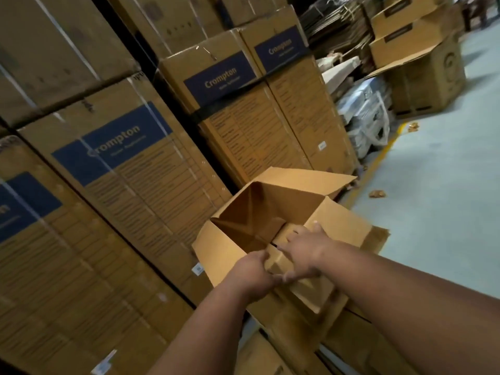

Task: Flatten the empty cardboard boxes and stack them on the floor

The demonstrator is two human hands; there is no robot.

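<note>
Your left hand (253, 274) and right hand (304, 250) both pinch the near flap (281, 259) of the open box (273, 212); it looks light, stiff, creasing along folds

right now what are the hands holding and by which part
Both hold the open cardboard box by its near flap: the left hand grips the flap's left edge, and the right hand lies over its top with fingers curled on.

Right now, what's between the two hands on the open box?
Head view: a folded inner flap of the open box. The left hand and right hand both grip it, almost touching; nothing else lies between them.
</note>
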